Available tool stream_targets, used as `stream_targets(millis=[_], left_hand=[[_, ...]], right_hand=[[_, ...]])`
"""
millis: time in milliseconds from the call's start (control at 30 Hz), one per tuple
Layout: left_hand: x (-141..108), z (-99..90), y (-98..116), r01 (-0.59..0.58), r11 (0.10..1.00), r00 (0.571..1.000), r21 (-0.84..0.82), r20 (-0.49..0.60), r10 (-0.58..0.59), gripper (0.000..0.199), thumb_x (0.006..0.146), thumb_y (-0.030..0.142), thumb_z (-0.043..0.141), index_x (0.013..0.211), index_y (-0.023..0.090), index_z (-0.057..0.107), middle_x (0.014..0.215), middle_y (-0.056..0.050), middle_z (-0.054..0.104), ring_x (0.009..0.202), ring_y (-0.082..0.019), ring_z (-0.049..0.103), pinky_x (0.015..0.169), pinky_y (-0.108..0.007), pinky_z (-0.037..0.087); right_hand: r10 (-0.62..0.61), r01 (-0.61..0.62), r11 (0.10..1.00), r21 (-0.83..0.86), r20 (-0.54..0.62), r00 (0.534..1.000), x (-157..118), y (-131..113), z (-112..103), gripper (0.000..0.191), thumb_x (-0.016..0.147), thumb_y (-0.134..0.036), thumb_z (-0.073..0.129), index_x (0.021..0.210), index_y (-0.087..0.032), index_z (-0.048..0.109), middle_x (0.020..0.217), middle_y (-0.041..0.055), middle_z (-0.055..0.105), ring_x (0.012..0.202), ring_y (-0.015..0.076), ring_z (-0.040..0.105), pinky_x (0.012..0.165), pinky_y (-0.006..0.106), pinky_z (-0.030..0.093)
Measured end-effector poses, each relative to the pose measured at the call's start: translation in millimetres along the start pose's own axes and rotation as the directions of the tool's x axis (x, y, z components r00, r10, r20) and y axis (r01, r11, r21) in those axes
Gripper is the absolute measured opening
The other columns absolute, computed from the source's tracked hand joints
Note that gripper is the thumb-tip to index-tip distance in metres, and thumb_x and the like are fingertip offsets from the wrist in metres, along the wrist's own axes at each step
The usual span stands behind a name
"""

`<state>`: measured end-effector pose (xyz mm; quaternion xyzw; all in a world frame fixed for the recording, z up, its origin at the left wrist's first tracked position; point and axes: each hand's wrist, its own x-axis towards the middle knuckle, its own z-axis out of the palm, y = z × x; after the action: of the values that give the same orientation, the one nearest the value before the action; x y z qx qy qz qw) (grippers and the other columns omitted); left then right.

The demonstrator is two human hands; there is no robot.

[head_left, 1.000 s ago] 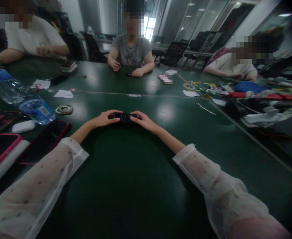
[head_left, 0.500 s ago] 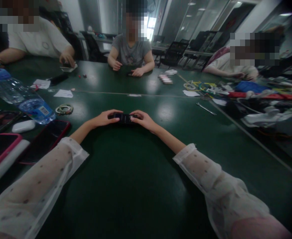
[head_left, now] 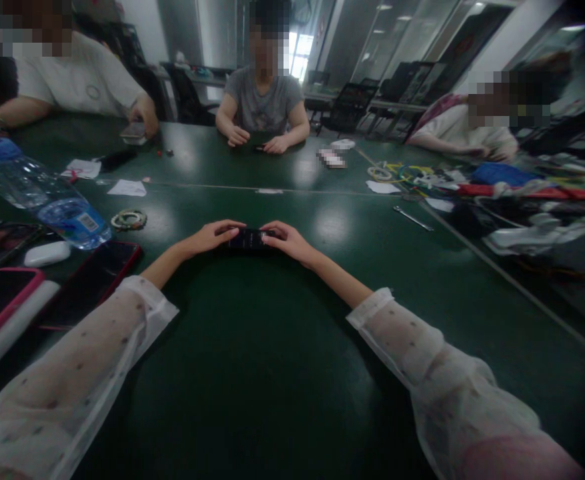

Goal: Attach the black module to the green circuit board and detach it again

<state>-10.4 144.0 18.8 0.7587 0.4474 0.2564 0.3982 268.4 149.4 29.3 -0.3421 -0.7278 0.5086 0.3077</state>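
A dark smartphone [head_left: 250, 240] lies sideways between my two hands, low over the green table [head_left: 262, 360], with faint marks lit on its screen. My left hand [head_left: 216, 236] grips its left end, the thumb at the upper left of the screen. Around the right end my right hand [head_left: 286, 241] is closed, its thumb on the right part of the screen. The fingers behind the phone are partly hidden. Whether the phone touches the table I cannot tell.
To the left are a tilted water bottle [head_left: 67, 213], a beaded bracelet [head_left: 128, 219], a white earphone case [head_left: 47, 253] and a red-edged phone [head_left: 95, 280]. A wrench [head_left: 412, 218] lies right, before piled cables [head_left: 422, 175]. Several people sit around the table.
My left thumb has shifted up and slightly right on the screen. Across the table at left, a person's hand has moved to the right side of a pale object.
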Motion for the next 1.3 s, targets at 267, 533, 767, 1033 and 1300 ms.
stream_targets(millis=[267, 533, 767, 1033, 1300], left_hand=[[-1, 0.7, 3, 0.035, 0.997, 0.999, -0.064, -0.001, -0.035, 0.052, 0.093, 0.056, 0.052, 0.137, 0.029, 0.057, 0.142, -0.007, 0.057, 0.127, -0.030, 0.054, 0.104, -0.045, 0.045], [-1, -0.9, 10, 0.036, 0.993, 0.999, -0.109, 0.018, -0.034, 0.051, 0.090, 0.055, 0.058, 0.132, 0.027, 0.061, 0.138, -0.007, 0.059, 0.128, -0.030, 0.052, 0.107, -0.046, 0.042], [-1, -1.2, 11, 0.039, 0.992, 0.999, -0.124, 0.020, -0.037, 0.049, 0.091, 0.054, 0.058, 0.130, 0.026, 0.062, 0.135, -0.007, 0.060, 0.127, -0.030, 0.053, 0.107, -0.046, 0.042], [-2, 0.8, 12, 0.045, 0.990, 0.999, -0.131, 0.003, -0.045, 0.050, 0.091, 0.055, 0.058, 0.130, 0.025, 0.062, 0.135, -0.008, 0.061, 0.127, -0.029, 0.054, 0.108, -0.046, 0.041], [-1, 4.6, 11, 0.109, 0.988, 0.991, -0.113, -0.061, -0.116, 0.057, 0.090, 0.064, 0.052, 0.128, 0.023, 0.064, 0.130, -0.009, 0.064, 0.120, -0.029, 0.058, 0.103, -0.044, 0.044]], right_hand=[[-0.022, 0.021, 0.999, 0.028, 0.020, 1.000, 1, 4, -1, 0.036, 0.084, -0.041, 0.071, 0.112, -0.022, 0.061, 0.113, 0.0062, 0.065, 0.105, 0.0223, 0.063, 0.094, 0.044, 0.052], [-0.028, 0.028, 1.000, 0.001, 0.021, 0.999, -1, 1, -1, 0.035, 0.085, -0.040, 0.070, 0.112, -0.020, 0.060, 0.111, 0.0067, 0.065, 0.101, 0.0219, 0.063, 0.090, 0.043, 0.052], [-0.060, 0.060, 0.998, -0.007, 0.021, 0.998, 1, 6, -1, 0.035, 0.085, -0.041, 0.069, 0.112, -0.021, 0.060, 0.111, 0.0065, 0.064, 0.100, 0.0212, 0.063, 0.088, 0.041, 0.053], [-0.054, 0.055, 0.998, -0.033, 0.020, 0.998, 4, 13, -1, 0.037, 0.086, -0.044, 0.067, 0.114, -0.022, 0.059, 0.111, 0.0061, 0.064, 0.098, 0.0209, 0.063, 0.089, 0.041, 0.052], [-0.078, 0.071, 0.969, -0.238, -0.020, 0.997, 5, 20, -3, 0.034, 0.092, -0.051, 0.057, 0.117, -0.027, 0.058, 0.122, 0.0064, 0.058, 0.112, 0.0250, 0.054, 0.097, 0.047, 0.047]])
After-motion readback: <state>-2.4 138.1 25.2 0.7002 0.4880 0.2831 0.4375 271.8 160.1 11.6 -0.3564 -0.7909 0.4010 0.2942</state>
